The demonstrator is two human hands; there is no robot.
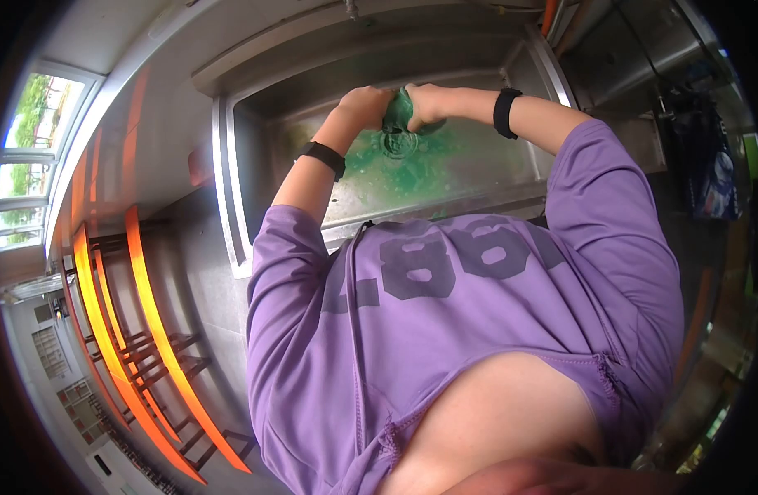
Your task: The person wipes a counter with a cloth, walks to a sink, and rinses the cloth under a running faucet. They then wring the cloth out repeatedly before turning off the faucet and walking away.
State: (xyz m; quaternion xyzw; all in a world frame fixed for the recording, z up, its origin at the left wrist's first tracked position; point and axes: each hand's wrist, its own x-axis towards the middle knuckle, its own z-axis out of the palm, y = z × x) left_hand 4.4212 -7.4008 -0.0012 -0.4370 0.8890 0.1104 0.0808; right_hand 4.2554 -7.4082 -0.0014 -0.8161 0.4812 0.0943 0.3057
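Over a metal sink [511, 157], my left hand [368, 106] and my right hand [426, 102] are close together. Between them hangs a wet-looking bunch of green cloth [401, 107], with the fingers of both hands closed around it. Part of the cloth is hidden behind the hands. Just below it, a round drain [399, 144] lies in the sink floor, surrounded by green liquid [412, 175] with bubbles. Each wrist wears a black band.
The sink's raised front rim [346, 227] runs close to my body. At the far left stand long orange tables or benches [148, 305] beside windows [37, 115]. A dark bag-like item [709, 161] hangs at the right.
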